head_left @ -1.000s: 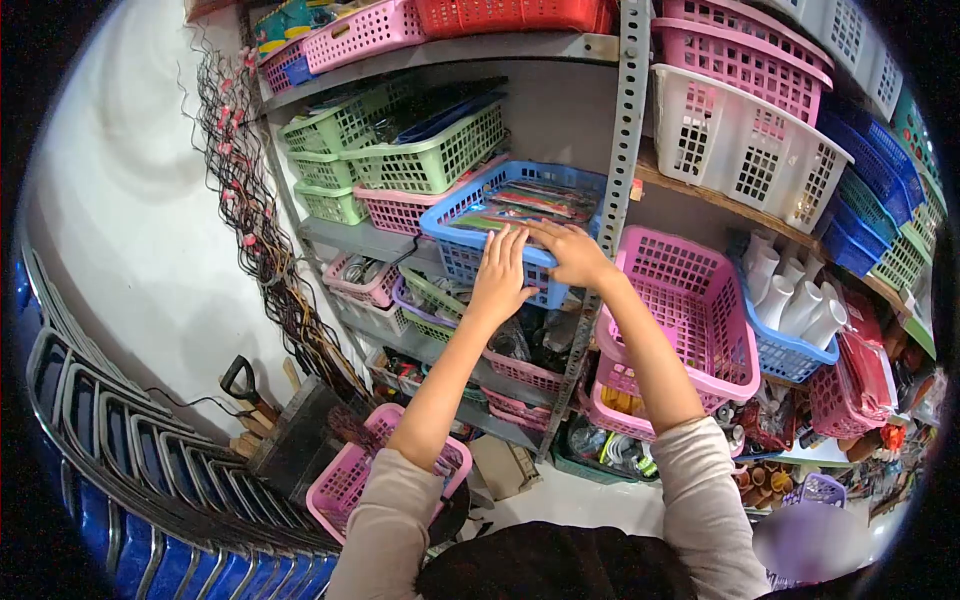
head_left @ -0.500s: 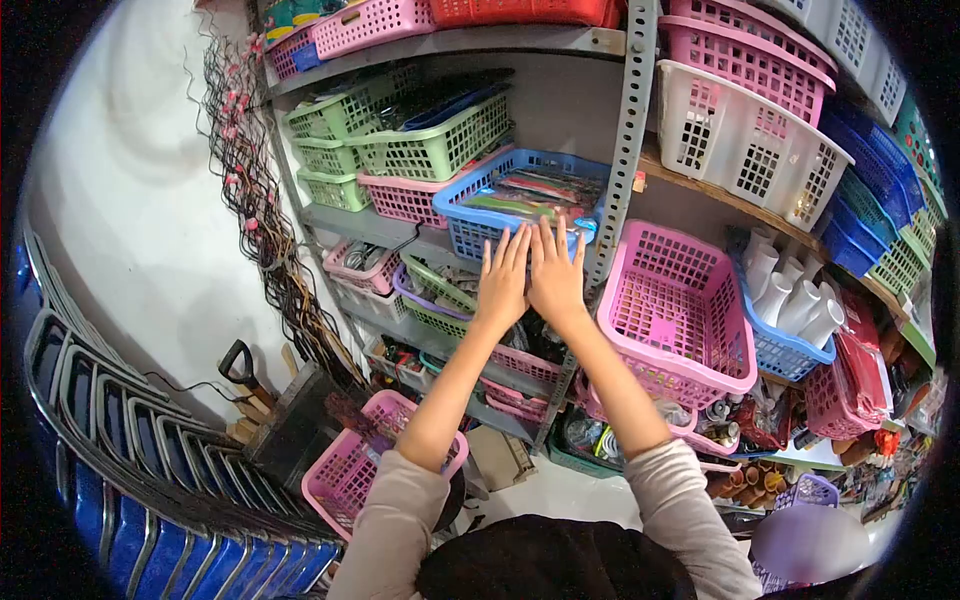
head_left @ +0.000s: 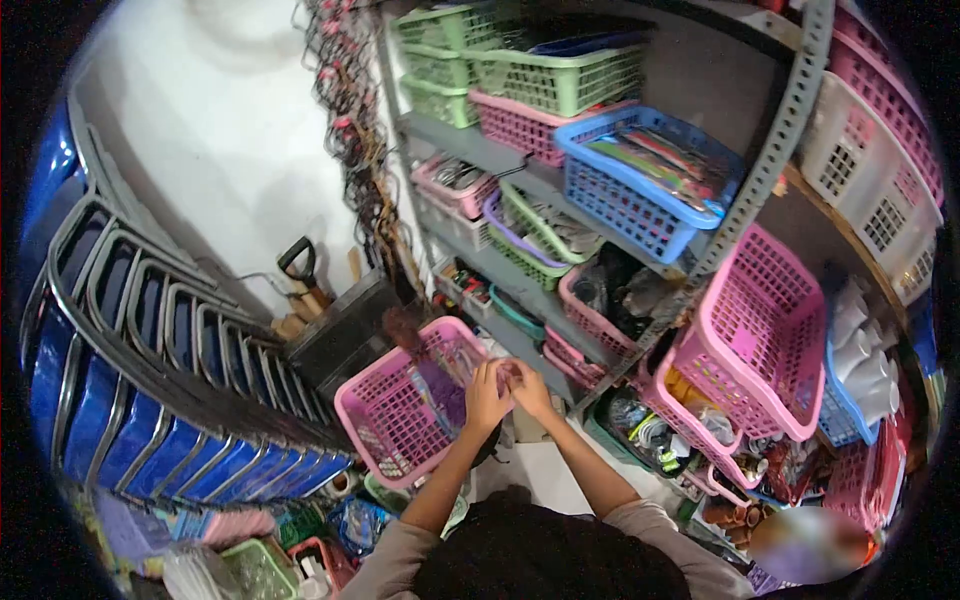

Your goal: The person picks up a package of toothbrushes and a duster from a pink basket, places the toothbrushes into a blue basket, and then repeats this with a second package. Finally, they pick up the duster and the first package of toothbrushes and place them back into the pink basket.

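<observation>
My left hand (head_left: 487, 396) is at the right rim of a pink basket (head_left: 395, 425) that holds packets and a purple item (head_left: 440, 392). Its fingers are bent, and whether they grip anything is hidden. Close beside it, my right hand (head_left: 530, 391) has curled fingers near the left fingertips; a small reddish thing may lie between the hands, too blurred to name. On the shelf above, a blue basket (head_left: 625, 210) with flat colourful packets stands apart from both hands.
Stacked blue chairs (head_left: 150, 370) line the left side. A metal shelf post (head_left: 770, 150) rises at the right, beside an empty pink basket (head_left: 760, 330). Green baskets (head_left: 560, 80) sit on the upper shelf. Bagged goods lie at the lower left.
Both hands have left the front of the blue basket and moved down to the pink basket. The view has turned down and left, so the shelves appear further right.
</observation>
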